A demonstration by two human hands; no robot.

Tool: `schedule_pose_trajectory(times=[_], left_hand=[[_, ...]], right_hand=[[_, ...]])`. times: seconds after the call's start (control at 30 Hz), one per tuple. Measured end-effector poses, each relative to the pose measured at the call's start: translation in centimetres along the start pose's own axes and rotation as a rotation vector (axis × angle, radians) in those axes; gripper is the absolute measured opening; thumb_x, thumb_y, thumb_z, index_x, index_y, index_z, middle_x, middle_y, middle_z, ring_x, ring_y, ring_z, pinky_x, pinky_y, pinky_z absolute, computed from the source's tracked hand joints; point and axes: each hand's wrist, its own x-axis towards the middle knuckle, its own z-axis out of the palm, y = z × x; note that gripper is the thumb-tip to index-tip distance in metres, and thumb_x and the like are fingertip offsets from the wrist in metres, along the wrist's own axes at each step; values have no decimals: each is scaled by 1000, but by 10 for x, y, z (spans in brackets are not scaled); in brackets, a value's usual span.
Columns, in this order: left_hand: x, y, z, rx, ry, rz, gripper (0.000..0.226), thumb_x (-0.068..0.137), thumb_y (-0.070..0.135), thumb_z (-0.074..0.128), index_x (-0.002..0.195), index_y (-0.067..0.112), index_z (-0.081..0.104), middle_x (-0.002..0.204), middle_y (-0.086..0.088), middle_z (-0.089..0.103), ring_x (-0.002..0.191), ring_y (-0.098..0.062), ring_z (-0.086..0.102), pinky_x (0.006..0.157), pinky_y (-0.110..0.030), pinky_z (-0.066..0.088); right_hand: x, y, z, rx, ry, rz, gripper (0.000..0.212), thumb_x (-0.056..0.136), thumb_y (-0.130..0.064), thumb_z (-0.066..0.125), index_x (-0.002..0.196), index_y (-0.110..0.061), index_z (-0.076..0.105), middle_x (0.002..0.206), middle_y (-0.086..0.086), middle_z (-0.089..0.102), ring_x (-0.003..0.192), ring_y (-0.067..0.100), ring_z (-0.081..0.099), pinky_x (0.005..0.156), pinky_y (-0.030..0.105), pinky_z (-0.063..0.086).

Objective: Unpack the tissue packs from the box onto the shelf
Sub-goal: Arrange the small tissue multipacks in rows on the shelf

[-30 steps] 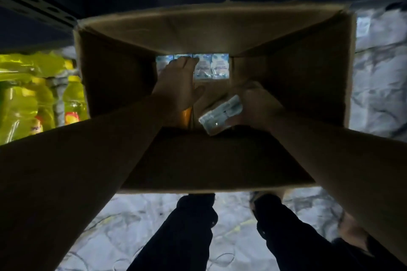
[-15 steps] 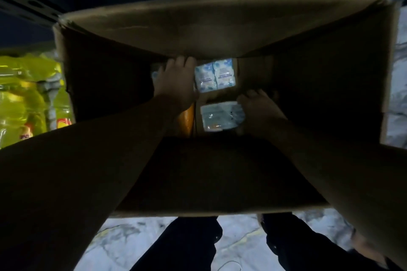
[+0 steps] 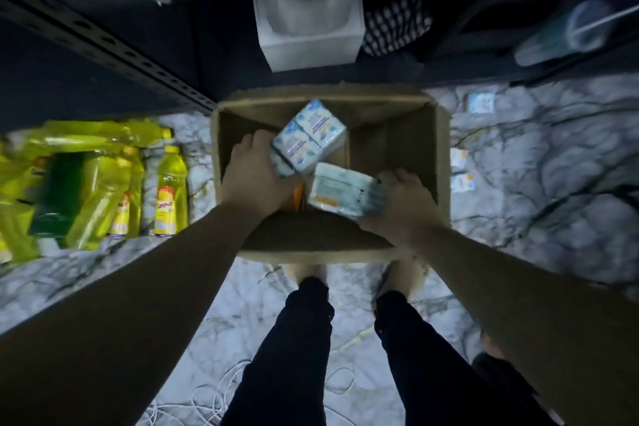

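A person is standing over an open cardboard box (image 3: 397, 145) sitting on the marbled floor (image 3: 536, 166), with both bare arms reaching down into it. The left hand (image 3: 254, 180) is gripping a block of blue-and-white tissue packs (image 3: 307, 137), fingers wrapped around its left side, the block tilting above the box opening. The right hand (image 3: 403, 199) is closing its grip around a second wrapped bundle of tissue packs (image 3: 344, 188), held just beside the first one and lying nearly flat. Yellow bottles (image 3: 169, 190) are lying on the floor to the left of the box, and a dark shelf (image 3: 103, 41) is showing beyond it.
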Motion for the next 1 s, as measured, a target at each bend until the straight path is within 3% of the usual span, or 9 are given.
schedule_pose_trajectory(times=[0.2,0.4,0.53,0.67,0.8,0.93,1.0], left_hand=[[-51,65,-90,-113,54,-36,69,68,56,85,119,22,53,119,-3,60,108,-23,59,81,-44,54],[-105,125,-177,-104,131,46,72,69,50,87,127,21,56,120,-3,60,114,-23,55,83,-37,50],[-145,156,-226,-150,201,67,78,67,55,86,132,26,55,122,3,59,115,-18,55,84,-31,44],[-179,185,-268,-223,277,99,86,59,70,72,132,26,57,122,7,59,116,-14,54,89,-28,43],[-196,208,-296,-222,352,152,81,61,66,75,132,30,57,121,14,57,116,-10,53,91,-31,46],[-202,227,-318,-244,409,204,82,63,63,80,133,29,56,123,14,58,117,-10,55,95,-36,50],[-205,236,-327,-250,442,222,82,63,58,86,133,27,57,123,12,59,116,-11,56,96,-39,51]], right_hand=[[-72,-25,-93,139,60,-33,67,61,-43,87,115,-15,62,110,3,59,103,25,57,85,37,53],[-139,-38,-181,210,159,-37,60,63,-38,89,112,-13,64,108,2,58,103,26,56,77,38,52],[-173,-42,-232,251,219,-50,68,63,-50,89,116,-17,63,107,-3,55,101,17,51,74,31,42],[-199,-44,-273,270,303,-108,71,56,-68,75,113,-27,63,103,-8,59,101,13,53,72,26,43],[-220,-49,-314,258,419,-182,69,55,-68,78,109,-30,61,99,-15,50,95,10,50,67,21,37],[-234,-52,-352,265,489,-230,70,52,-73,72,110,-36,58,100,-17,49,95,8,48,70,28,39],[-241,-52,-368,297,536,-240,64,54,-67,80,107,-42,55,100,-18,48,95,6,49,70,26,39]])
